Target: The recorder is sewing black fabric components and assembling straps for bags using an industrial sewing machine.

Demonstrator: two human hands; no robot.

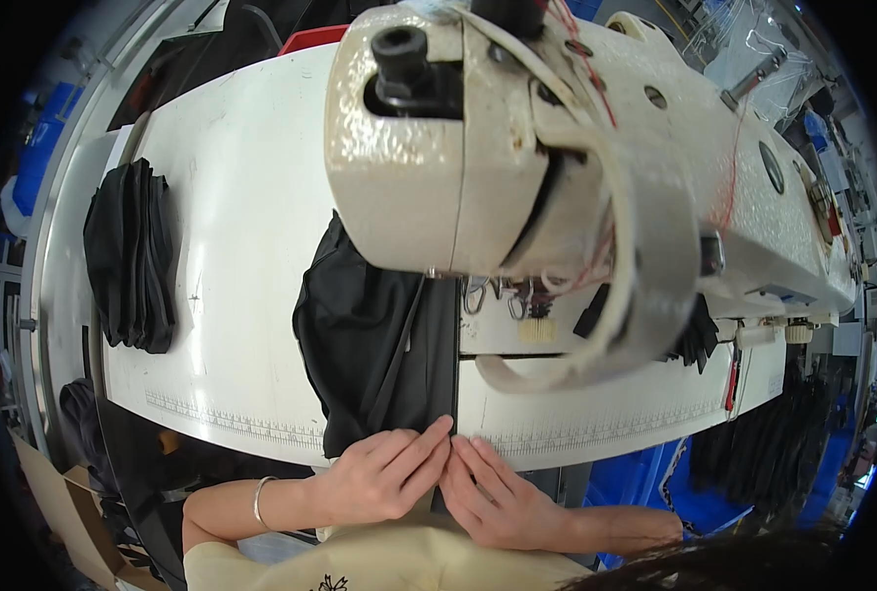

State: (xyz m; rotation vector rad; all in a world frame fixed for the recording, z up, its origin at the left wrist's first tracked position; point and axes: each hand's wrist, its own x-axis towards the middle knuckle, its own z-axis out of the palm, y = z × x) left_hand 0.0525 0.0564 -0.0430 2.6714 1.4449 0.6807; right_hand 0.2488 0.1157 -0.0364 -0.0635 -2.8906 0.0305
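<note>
A black cloth piece (360, 345) lies in loose folds on the white sewing table, left of the needle area, its straight right edge running toward me. At its near end, by the table's front edge, my left hand (389, 471) pinches that edge, fingers bent together. My right hand (498, 497) meets it there, its fingertips closed on the same corner of cloth. The thumbs are mostly hidden. Above the far part of the cloth stands the head of a cream sewing machine (399, 187), which hides the cloth's upper right part.
On the table's left side sits a stack of folded black cloth (128, 258). More black pieces (697, 335) lie right, partly behind the machine's curved guard (655, 266). A small red-handled tool (731, 384) is near the table's right end. Below right is a blue bin (636, 483); lower left, a cardboard box (64, 502).
</note>
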